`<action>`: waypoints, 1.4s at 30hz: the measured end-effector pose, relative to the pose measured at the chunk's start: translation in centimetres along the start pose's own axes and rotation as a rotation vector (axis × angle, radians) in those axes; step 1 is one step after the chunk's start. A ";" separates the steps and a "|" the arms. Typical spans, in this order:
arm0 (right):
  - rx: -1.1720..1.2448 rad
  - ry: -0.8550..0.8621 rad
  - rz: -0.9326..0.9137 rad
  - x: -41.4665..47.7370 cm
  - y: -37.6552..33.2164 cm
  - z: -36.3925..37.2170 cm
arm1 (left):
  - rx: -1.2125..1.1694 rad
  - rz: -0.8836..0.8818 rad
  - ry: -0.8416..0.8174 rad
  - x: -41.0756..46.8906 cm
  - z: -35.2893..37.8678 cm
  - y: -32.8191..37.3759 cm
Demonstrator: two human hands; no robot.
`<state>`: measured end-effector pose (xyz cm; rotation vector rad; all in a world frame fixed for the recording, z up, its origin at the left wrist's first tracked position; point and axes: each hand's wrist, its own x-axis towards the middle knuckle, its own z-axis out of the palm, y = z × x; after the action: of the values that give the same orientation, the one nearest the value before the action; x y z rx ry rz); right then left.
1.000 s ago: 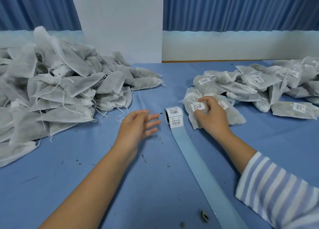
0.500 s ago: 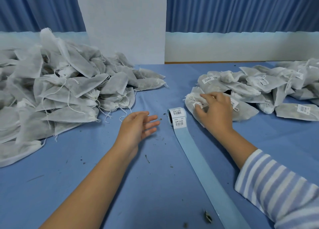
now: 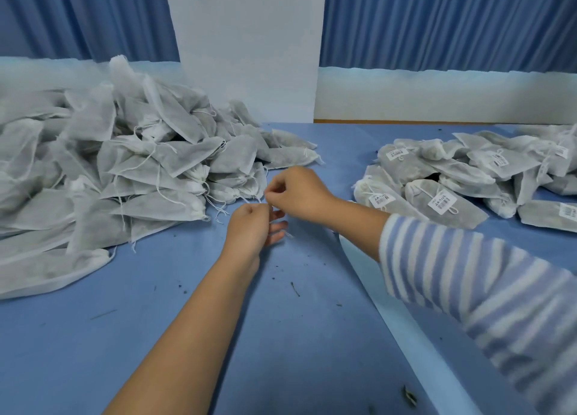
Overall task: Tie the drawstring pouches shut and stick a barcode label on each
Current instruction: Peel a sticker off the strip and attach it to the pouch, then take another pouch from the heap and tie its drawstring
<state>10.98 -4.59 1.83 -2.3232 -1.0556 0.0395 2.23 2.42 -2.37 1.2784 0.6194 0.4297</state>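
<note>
The left hand [image 3: 249, 227] and right hand [image 3: 298, 192] each pinched a drawstring [image 3: 251, 199] at the edge of the big unlabelled heap [image 3: 125, 171] to their left, while a smaller tied, labelled pile [image 3: 437, 202] lay well right

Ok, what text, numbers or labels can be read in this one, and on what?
Nothing reads clearly enough to quote.
Barcode label on the nearest labelled pouch: bars plus print, too blurred to read.
Other labels across the right pile: too small to read.
Left pile: no labels showing.
</note>
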 end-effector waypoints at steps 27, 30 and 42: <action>0.477 -0.160 0.004 0.6 0.4 -1.7 | 0.638 0.814 0.042 0.3 -2.1 1.8; 0.462 -0.197 0.031 -0.7 0.8 -3.7 | 0.780 0.879 0.012 0.2 -1.7 1.7; 0.571 -0.263 0.091 -4.8 3.3 -6.1 | 0.466 0.562 -0.351 -2.1 -0.6 1.7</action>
<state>11.49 -12.68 4.25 -1.8676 -0.9087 0.6150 0.30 1.93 -0.45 1.9318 0.0441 0.5181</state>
